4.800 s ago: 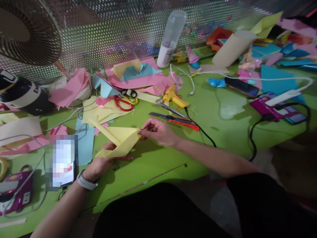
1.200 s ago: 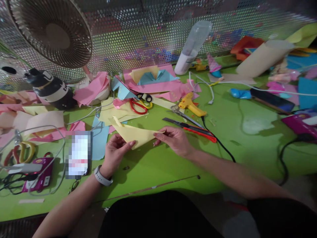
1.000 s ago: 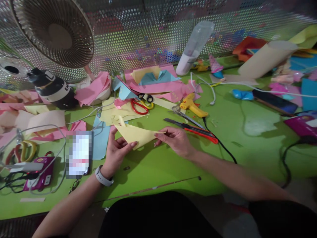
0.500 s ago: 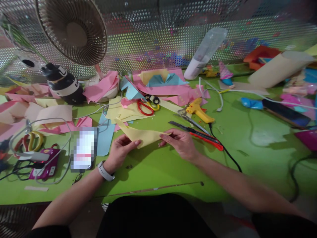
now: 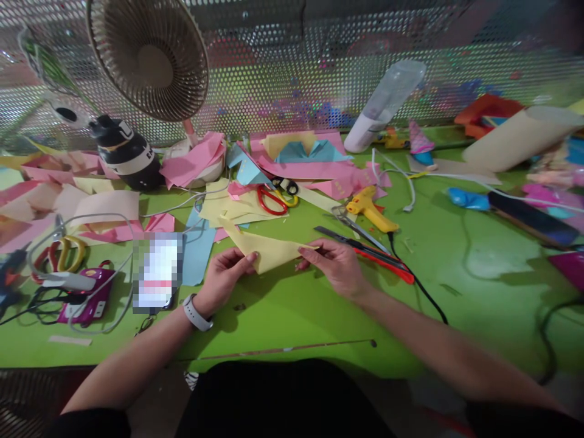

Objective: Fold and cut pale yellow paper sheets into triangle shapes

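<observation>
A folded yellow paper (image 5: 276, 253) is held above the green table between both hands, one strip of it pointing up and to the left. My left hand (image 5: 227, 272) pinches its left part between thumb and fingers. At the paper's narrow right tip, my right hand (image 5: 335, 264) is closed on it. Beyond the paper lie yellow sheets (image 5: 216, 207) and red-and-yellow scissors (image 5: 272, 201). Right of my right hand are a cutter knife (image 5: 340, 237) with a red tool (image 5: 392, 266) and a yellow glue gun (image 5: 374, 213).
On the left are a phone (image 5: 157, 274), a purple power strip (image 5: 93, 298) and scissors (image 5: 68, 254). Behind stand a fan (image 5: 155, 67), a black bottle (image 5: 130, 158) and a clear bottle (image 5: 392, 97). A black cable (image 5: 424, 292) runs across the right side.
The view has shifted slightly, so the scene sits a little further right. The yellow paper is tilted a bit differently, and both hands still hold it.
</observation>
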Tool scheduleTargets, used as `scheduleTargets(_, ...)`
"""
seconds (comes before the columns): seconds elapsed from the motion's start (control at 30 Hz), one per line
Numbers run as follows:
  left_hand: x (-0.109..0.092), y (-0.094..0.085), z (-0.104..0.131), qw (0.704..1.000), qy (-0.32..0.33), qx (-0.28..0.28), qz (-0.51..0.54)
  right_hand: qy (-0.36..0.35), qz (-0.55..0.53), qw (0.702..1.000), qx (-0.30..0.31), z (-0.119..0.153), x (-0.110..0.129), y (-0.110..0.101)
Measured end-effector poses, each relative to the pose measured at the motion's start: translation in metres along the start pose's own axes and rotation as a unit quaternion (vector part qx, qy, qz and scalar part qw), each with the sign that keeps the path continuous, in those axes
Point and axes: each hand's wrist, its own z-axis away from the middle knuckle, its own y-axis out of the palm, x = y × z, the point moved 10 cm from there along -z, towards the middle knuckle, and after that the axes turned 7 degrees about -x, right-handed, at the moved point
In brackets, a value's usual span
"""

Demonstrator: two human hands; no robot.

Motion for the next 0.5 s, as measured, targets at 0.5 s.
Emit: scheduleTargets(0.5,-0.0018,0.0012,-0.0037,1.000,-0.015,0.012,0.017,0.010,-0.024,1.000,0.002,-0.0096,-0.0008,-0.0030)
